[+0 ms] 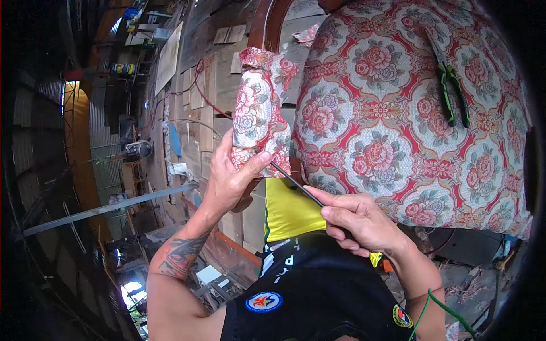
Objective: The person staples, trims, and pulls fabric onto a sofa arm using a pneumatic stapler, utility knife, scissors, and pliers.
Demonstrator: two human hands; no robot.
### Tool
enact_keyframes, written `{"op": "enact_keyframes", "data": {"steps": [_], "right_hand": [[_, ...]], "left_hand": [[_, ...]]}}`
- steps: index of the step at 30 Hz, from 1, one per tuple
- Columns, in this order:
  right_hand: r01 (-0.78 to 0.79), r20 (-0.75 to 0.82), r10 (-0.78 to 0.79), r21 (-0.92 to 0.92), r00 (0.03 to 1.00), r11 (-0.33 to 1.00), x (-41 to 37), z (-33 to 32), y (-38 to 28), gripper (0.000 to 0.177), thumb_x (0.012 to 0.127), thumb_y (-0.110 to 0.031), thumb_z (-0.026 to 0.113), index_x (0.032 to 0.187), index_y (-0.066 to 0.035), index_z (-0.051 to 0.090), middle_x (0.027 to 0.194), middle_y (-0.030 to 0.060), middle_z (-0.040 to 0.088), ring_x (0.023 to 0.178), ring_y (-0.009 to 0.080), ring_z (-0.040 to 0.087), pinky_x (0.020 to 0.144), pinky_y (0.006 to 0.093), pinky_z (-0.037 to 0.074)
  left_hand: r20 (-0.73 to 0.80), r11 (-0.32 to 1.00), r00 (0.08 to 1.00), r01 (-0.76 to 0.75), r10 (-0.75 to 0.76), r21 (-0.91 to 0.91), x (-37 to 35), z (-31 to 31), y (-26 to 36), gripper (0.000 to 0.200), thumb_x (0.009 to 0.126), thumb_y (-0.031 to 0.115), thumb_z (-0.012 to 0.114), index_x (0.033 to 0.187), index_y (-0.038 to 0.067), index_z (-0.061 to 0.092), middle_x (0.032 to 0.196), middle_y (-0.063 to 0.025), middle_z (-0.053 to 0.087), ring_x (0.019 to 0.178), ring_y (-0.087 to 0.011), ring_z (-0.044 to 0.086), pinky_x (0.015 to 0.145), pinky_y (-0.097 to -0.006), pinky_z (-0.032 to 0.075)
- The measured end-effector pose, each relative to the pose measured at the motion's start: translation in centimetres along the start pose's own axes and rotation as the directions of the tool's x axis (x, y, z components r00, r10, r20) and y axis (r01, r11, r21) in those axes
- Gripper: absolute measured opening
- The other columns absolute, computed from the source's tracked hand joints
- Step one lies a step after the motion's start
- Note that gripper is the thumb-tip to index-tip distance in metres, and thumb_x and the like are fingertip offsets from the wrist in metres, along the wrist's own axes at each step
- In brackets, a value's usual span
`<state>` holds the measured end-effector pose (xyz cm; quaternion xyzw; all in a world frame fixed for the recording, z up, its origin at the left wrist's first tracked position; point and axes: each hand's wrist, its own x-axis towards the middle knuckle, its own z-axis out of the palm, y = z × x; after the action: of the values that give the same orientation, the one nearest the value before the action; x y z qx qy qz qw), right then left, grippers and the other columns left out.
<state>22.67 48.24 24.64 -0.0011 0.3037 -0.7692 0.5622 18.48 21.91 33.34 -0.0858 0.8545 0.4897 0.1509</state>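
Observation:
A chair armrest (253,113) wrapped in red and cream floral fabric stands up in front of me, its fabric edges loose along the right side. My left hand (236,170) is closed around its lower end, the thumb pressing on the fabric. In my right hand (358,220) is a screwdriver (297,184) with a long dark shaft; most of its handle is hidden by the fingers. The shaft slants up to the left, its tip at the fabric beside my left thumb. Right of the armrest is a large cushioned seat (381,111) in matching fabric.
Long-nose pliers (452,94) with green and black handles lie on the seat. Curved brown wooden frame (260,25) rises behind the armrest. A metal bar (114,207) crosses at the left. A red cord (207,96) runs over the boards, and a green cord (449,310) hangs near my right arm.

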Motion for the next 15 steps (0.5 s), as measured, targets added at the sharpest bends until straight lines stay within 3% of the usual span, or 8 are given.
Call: {"op": "enact_keyframes", "data": {"steps": [15], "right_hand": [[-0.083, 0.008, 0.084, -0.036, 0.996, 0.996, -0.5, -0.8, -2.1, 0.053, 0.109, -0.030, 0.052, 0.158, -0.012, 0.043, 0.069, -0.0038, 0.048, 0.045, 0.0027, 0.043, 0.036, 0.0205, 0.036]], "left_hand": [[-0.014, 1.000, 1.000, 0.006, -0.006, 0.018, 0.2, 0.0, 0.5, 0.061, 0.092, 0.012, 0.077, 0.142, -0.005, 0.048, 0.127, -0.0123, 0.067, 0.114, -0.0170, 0.065, 0.102, -0.0341, 0.050]]}}
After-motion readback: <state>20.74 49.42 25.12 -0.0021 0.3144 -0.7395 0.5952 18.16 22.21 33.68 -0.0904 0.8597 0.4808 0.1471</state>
